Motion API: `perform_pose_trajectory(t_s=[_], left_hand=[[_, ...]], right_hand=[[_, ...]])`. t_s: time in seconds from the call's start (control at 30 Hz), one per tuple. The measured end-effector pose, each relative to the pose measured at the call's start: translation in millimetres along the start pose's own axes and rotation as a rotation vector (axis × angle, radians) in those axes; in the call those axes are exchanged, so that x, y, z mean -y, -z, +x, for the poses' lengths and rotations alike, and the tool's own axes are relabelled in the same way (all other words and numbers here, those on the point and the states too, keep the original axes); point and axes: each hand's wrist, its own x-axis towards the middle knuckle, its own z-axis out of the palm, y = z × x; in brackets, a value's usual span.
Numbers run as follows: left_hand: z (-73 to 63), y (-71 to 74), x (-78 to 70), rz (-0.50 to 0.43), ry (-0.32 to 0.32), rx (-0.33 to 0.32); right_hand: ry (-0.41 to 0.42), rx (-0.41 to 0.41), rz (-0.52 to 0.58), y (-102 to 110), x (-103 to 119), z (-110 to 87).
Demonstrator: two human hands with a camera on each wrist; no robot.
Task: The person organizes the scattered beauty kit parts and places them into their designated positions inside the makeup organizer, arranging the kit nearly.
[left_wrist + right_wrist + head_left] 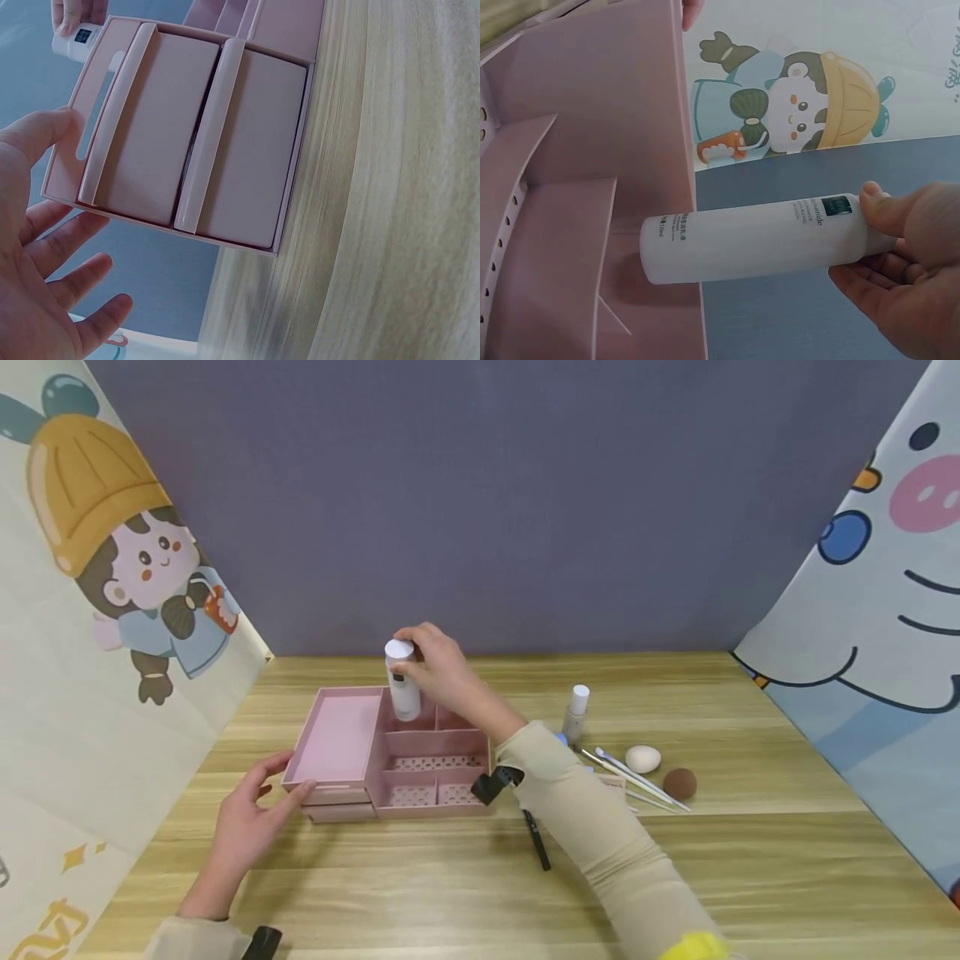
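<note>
A white lotion bottle [750, 236] with a white cap and a dark green label patch is gripped near its cap by my right hand [442, 670]. In the head view it stands nearly upright over the back left compartment of a pink desktop organizer [337, 735]. The right wrist view has its base just within the compartment's opening. My left hand [251, 818] touches the organizer's front left corner, thumb on the front face above two drawers [154, 127]. Its other fingers [105, 322] are loosely spread beside the side wall.
Right of the organizer stands a small bottle with a white cap [577, 710]. Near it lie several slim brushes [637, 777], a cream egg-shaped sponge [642, 758] and a brown round sponge [679, 783]. A black pen-like stick [537, 842] lies by my right forearm.
</note>
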Motion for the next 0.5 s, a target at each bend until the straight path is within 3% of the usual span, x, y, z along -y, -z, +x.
perform_pose_trajectory(t_s=[0.5], left_hand=[[0.5, -0.7, 1.2, 0.021, 0.000, 0.010]], right_hand=[[0.001, 0.040, -0.020, -17.7, -9.4, 0.9]])
